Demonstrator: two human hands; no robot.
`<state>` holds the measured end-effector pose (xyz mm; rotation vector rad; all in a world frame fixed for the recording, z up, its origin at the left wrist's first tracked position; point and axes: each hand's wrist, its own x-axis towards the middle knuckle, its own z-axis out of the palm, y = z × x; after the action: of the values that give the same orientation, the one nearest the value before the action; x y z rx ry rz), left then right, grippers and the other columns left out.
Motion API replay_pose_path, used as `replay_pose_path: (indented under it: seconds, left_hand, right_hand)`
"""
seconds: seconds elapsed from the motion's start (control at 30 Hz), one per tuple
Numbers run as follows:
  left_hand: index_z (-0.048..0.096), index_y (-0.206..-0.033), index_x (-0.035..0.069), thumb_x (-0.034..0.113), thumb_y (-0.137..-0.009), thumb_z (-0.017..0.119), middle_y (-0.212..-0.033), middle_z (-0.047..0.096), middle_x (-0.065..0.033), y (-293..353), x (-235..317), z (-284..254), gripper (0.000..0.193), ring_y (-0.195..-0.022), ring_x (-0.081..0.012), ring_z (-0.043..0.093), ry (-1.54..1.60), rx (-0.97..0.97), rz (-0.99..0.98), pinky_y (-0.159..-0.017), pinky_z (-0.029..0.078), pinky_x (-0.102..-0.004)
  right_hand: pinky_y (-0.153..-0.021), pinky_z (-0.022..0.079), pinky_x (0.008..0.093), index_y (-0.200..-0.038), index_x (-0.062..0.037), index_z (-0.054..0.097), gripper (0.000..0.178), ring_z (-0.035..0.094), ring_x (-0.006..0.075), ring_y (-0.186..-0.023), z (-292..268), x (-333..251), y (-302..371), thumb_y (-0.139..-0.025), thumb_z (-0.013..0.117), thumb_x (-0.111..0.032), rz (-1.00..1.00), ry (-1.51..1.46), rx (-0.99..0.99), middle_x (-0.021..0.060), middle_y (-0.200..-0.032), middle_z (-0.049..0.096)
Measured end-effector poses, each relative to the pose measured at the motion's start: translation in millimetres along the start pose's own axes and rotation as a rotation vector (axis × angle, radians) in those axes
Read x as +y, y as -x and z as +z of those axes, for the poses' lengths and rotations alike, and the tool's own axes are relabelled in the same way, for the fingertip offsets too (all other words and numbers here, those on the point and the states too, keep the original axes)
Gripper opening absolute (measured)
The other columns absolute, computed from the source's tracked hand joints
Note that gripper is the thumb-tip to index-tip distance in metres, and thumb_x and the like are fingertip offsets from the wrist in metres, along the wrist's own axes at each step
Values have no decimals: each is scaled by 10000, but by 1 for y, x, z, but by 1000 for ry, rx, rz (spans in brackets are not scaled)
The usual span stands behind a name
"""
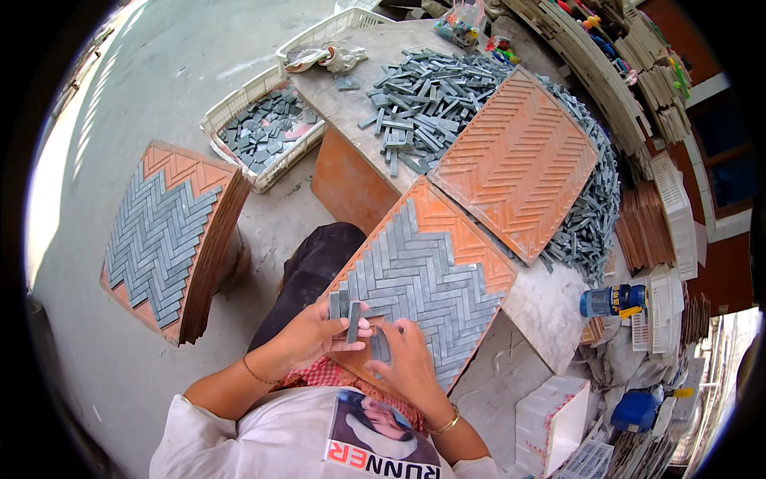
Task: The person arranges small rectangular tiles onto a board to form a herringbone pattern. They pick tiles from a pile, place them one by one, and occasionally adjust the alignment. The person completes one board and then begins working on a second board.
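Left hand (pixel 314 330) pinches a grey strip (pixel 353 322) (likely stiff, light, brittle; best gripped by long edges); right hand (pixel 408 359) half-curled, hold unclear.

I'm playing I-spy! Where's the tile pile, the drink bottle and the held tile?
Tile pile (pixel 437 94): head view, its upper-left part.
Drink bottle (pixel 602 302): head view, its blue side.
Held tile (pixel 353 322): head view, its middle.

Your herringbone tile board (pixel 440 214) hides part of the desk's (pixel 549 307) near edge; the bare orange board (pixel 519 164) covers some grey tile strips (pixel 439 92). The lower frame edge crops your white T-shirt (pixel 275 431).
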<state>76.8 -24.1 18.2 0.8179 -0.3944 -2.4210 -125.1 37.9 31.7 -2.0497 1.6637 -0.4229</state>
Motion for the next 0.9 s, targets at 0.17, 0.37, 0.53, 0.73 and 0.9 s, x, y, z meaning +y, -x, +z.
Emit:
replay_pose_path:
  seconds: [0.17, 0.37, 0.53, 0.73, 0.9]
  left_hand:
    - [455, -1276, 13, 59, -973, 469, -1116, 602, -114, -1, -7, 7, 306, -1033, -220, 629, -138, 45, -44, -840, 574, -344]
    - [472, -1272, 12, 74, -973, 482, -1148, 583, -115, -5, -15, 9, 306, -994, -212, 636, -178, 0, -114, -803, 586, -328]
    - [452, -1297, 14, 81, -976, 470, -1152, 586, -122, -4, -16, 6, 329, -991, -216, 640, -187, 16, -129, -801, 586, -317]
    - [491, -1176, 23, 148, -974, 505, -1097, 626, -132, 3, 4, -5, 238, -963, -209, 651, -293, 129, 142, -742, 570, -298]
    - [515, -1152, 27, 198, -960, 546, -1057, 642, -126, 4, 19, -15, 258, -919, -177, 654, -250, 181, 253, -732, 558, -276]
  right_hand:
    - [-628, 476, 259, -1115, -19, 593, 481, 574, 156, -756, -14, -1, -20, -695, 798, -130, 43, -463, 149, 105, -960, 592]
    - [-593, 463, 192, -970, 12, 633, 201, 559, 63, -658, -12, 9, -36, -811, 722, -73, 261, -940, -50, 46, -837, 628]
    - [-591, 476, 197, -906, 11, 639, 97, 574, 75, -634, -12, 19, -34, -840, 689, -39, 390, -1047, -57, 39, -761, 638]
    - [-634, 494, 224, -877, 7, 641, 50, 600, 103, -714, -12, 38, -29, -840, 668, -13, 256, -1095, 168, 55, -841, 647]
    - [-714, 502, 280, -852, -2, 626, 98, 630, 169, -818, -7, 36, -33, -773, 682, 14, -8, -631, 37, 69, -862, 646]
